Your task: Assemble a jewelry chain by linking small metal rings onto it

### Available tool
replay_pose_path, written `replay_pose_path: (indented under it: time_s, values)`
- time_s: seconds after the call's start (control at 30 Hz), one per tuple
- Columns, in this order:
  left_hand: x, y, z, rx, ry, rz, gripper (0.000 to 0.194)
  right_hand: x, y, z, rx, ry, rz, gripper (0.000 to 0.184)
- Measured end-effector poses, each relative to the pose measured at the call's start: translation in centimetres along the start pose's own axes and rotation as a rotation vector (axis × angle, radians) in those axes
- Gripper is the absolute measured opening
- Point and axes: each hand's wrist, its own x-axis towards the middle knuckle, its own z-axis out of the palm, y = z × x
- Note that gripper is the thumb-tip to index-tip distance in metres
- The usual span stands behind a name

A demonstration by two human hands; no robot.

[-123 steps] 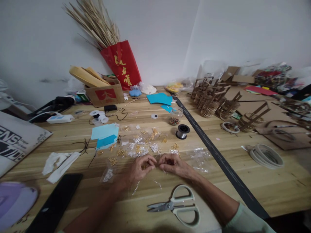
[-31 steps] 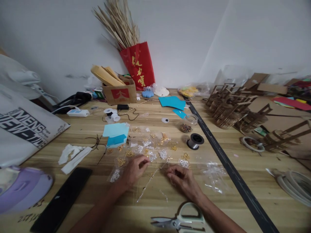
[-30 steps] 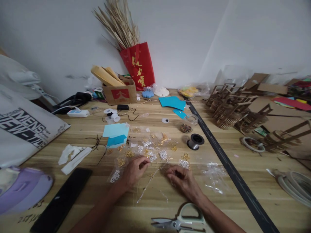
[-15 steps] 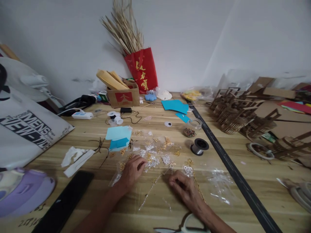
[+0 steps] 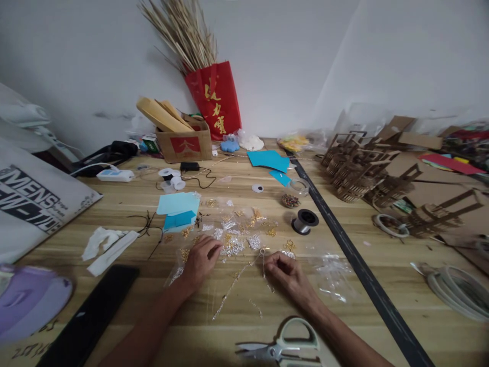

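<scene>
My left hand (image 5: pixel 202 257) rests at the edge of a pile of silver beads (image 5: pixel 233 247), with thumb and fingertips drawn together; anything between them is too small to make out. My right hand (image 5: pixel 284 270) is closed in a pinch beside a small ring (image 5: pixel 262 252) with fine chain attached. What its fingertips hold is hidden. From the ring a thin silver chain (image 5: pixel 232 289) runs down and left across the table, and a shorter strand hangs by my right fingertips. A loose piece of chain (image 5: pixel 255 308) lies between my arms. Gold findings (image 5: pixel 289 246) lie just beyond my right hand.
Scissors (image 5: pixel 280 344) lie near my right forearm. A wire spool (image 5: pixel 304 221), clear plastic bags (image 5: pixel 333 272) and a black strip (image 5: pixel 344 244) are to the right. Blue cards (image 5: pixel 179 204) and a black phone-like slab (image 5: pixel 91 311) are left. Small wooden baskets (image 5: pixel 359 171) stand far right.
The view has shifted, showing more of the scissors. My right hand has moved slightly forward, partly covering the silver rings, and the short strand beside its fingertips shows more. My left hand stays by the beads.
</scene>
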Motion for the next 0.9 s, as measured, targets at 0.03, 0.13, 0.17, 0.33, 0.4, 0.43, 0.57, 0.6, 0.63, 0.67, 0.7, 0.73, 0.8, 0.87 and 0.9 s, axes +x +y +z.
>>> replay_pose_path:
  time_s: [0.03,0.13,0.17,0.33,0.4,0.43,0.57,0.6,0.63,0.67,0.7,0.73,0.8,0.87,0.9]
  values:
    - [-0.01,-0.01,0.03,-0.007,0.006,0.003,0.015,0.05,0.06,-0.08,0.005,0.000,0.004,0.034]
    - [-0.04,-0.04,0.14,-0.023,0.021,0.008,0.015,0.16,0.42,-0.22,0.013,0.006,0.012,0.035]
    - [-0.05,-0.05,0.17,-0.025,0.023,0.009,0.015,0.17,0.55,-0.23,0.023,0.008,0.019,0.035]
    - [-0.13,-0.17,0.30,-0.023,0.018,0.016,0.015,0.20,0.63,-0.16,0.079,0.002,0.097,0.038]
    - [-0.14,-0.21,0.32,-0.027,0.011,0.018,0.016,0.23,0.45,-0.13,0.068,0.004,0.106,0.039]
    - [-0.14,-0.22,0.33,-0.030,0.007,0.017,0.016,0.25,0.35,-0.12,0.061,0.007,0.099,0.039]
    - [-0.13,-0.15,0.30,-0.035,0.005,0.013,0.016,0.29,0.27,-0.03,0.047,0.011,0.057,0.039]
    - [-0.12,-0.13,0.29,-0.036,0.009,0.014,0.015,0.28,0.34,-0.01,0.049,0.012,0.051,0.039]
    - [-0.11,-0.11,0.27,-0.036,0.014,0.016,0.015,0.27,0.44,0.00,0.054,0.011,0.047,0.039]
    - [-0.10,-0.08,0.25,-0.037,0.019,0.016,0.015,0.26,0.54,0.00,0.059,0.009,0.044,0.039]
    - [-0.08,-0.06,0.22,-0.037,0.023,0.017,0.015,0.24,0.62,0.00,0.061,0.006,0.042,0.039]
    - [-0.07,-0.03,0.20,-0.038,0.026,0.020,0.015,0.23,0.68,-0.02,0.060,0.002,0.042,0.039]
    - [-0.02,0.04,0.15,-0.037,0.029,0.025,0.015,0.23,0.70,-0.05,0.050,-0.007,0.049,0.040]
    - [0.02,0.12,0.11,-0.029,0.031,0.032,0.015,0.25,0.60,-0.07,0.039,-0.010,0.061,0.042]
    - [0.03,0.15,0.10,-0.024,0.032,0.033,0.015,0.25,0.55,-0.06,0.037,-0.010,0.065,0.042]
